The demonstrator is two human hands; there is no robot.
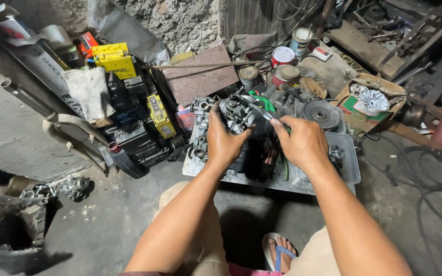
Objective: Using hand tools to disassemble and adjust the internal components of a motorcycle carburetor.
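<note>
Left hand (224,142) grips engine part (236,115); right hand (303,143) grips wrench (257,108), handle running up-left onto it.

Yellow boxes (114,59) sit upper left, a green-and-red carton (360,108) right, perhaps labelled cans (282,55) between.

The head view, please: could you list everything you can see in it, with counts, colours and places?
engine part: one, grey metal, tray centre, under left hand
wrench: one, silver, in right hand
tray: one, grey, on floor
pulley disc: one, grey, tray's far right
tins: about four, red and white, behind tray
yellow boxes: three, upper left
rag: one, white, left
cables: black, right floor
sandal: one, blue strap, bottom
left hand: one
right hand: one
</note>
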